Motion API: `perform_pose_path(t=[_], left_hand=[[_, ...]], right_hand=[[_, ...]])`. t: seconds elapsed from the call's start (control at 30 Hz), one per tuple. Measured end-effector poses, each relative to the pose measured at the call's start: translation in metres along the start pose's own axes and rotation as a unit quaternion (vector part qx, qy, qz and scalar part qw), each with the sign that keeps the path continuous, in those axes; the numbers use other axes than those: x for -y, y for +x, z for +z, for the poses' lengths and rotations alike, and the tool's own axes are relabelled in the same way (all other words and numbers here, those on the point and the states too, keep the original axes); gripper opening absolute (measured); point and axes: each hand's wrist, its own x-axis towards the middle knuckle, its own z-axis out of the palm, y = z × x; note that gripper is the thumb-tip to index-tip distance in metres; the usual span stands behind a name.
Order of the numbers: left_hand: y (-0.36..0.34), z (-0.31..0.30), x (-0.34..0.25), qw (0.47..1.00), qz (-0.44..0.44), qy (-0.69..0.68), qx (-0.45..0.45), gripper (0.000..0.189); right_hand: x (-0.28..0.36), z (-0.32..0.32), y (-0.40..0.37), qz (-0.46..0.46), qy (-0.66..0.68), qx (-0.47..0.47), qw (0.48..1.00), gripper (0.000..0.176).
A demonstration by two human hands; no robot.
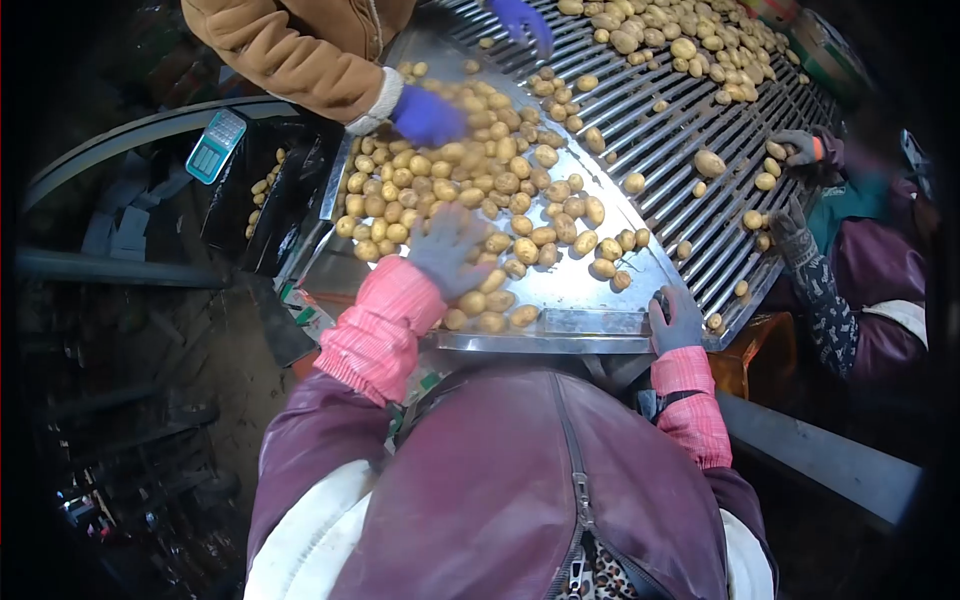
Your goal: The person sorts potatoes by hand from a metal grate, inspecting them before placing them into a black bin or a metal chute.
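Nearest, at 5 o'clock, the right hand is curled shut over the near rim of the steel bench, holding on and carrying nothing. At 7 o'clock the left hand lies open, fingers spread flat on the near edge of the potatoes; it grips none.

The potatoes are heaped thick on the bench from the left hand out to 11 o'clock, with a thinner scatter trailing toward 1 o'clock. At 9 o'clock, off the bench edge, a dark bin shows only a few potatoes inside, and a teal scale sits just beyond it.

Farther out, a co-worker's blue-gloved hand rests on the far side of the heap. At 3 o'clock another person's grey-gloved hands pick along the rollers, which are still crowded with potatoes at 1 o'clock.

Judging by the full heap, the loaded rollers and the near-bare bin, most of the work looks still ahead.
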Motion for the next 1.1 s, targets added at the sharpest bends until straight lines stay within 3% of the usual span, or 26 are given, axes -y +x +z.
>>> perform_pose_path(t=[0.1, 0.2, 0.23, 0.37, 0.47, 0.5, 0.57, 0.63, 0.73, 0.9, 0.97, 1.07, 1.1], left_hand=[[-0.019, 0.005, 0.013, 1.000, -0.022, -0.004, -0.017, 0.078], [-0.037, -0.010, 0.015, 0.998, -0.063, 0.012, 0.025, 0.070], [-0.047, 0.007, 0.026, 0.998, -0.052, 0.022, -0.022, 0.063], [-0.072, 0.008, 0.042, 0.995, -0.072, 0.003, -0.062, 0.053], [-0.079, 0.003, 0.028, 0.981, -0.151, -0.036, -0.118, 0.051], [-0.071, -0.006, 0.017, 0.974, -0.110, -0.060, -0.189, 0.049], [-0.048, -0.019, -0.022, 0.975, -0.099, -0.115, -0.163, 0.049], [-0.027, -0.045, -0.056, 0.977, 0.044, -0.204, -0.036, 0.051], [-0.017, 0.020, -0.076, 0.973, 0.199, -0.091, -0.075, 0.054], [-0.003, -0.023, -0.057, 0.993, 0.085, 0.014, 0.085, 0.052], [-0.001, -0.004, -0.036, 0.999, 0.002, 0.023, -0.035, 0.040], [0.011, -0.017, 0.002, 0.984, 0.017, -0.066, -0.166, 0.038], [0.024, -0.031, 0.015, 0.984, -0.006, -0.070, -0.166, 0.043]], right_hand=[[0.003, -0.001, -0.001, 0.018, -0.004, 0.011, 1.000, 0.025], [0.001, -0.002, -0.002, 0.020, 0.002, 0.012, 1.000, 0.024], [0.001, -0.001, -0.002, 0.012, 0.000, 0.007, 1.000, 0.024], [0.001, 0.000, 0.000, 0.007, -0.005, 0.009, 1.000, 0.023], [0.000, 0.003, 0.001, 0.010, -0.008, 0.011, 1.000, 0.024], [0.000, 0.003, 0.000, 0.014, -0.010, 0.012, 1.000, 0.024], [0.000, 0.000, 0.000, 0.024, -0.005, 0.035, 0.999, 0.025], [-0.002, 0.001, -0.002, 0.013, -0.010, 0.028, 0.999, 0.025], [-0.006, 0.002, -0.004, 0.015, -0.015, 0.031, 0.999, 0.026], [-0.004, 0.000, -0.003, 0.023, -0.021, 0.046, 0.998, 0.026], [-0.004, 0.001, -0.002, 0.024, -0.012, 0.045, 0.999, 0.026], [0.001, -0.004, 0.000, 0.026, -0.015, 0.051, 0.998, 0.024], [0.003, -0.005, 0.001, 0.028, -0.020, 0.054, 0.998, 0.024]])
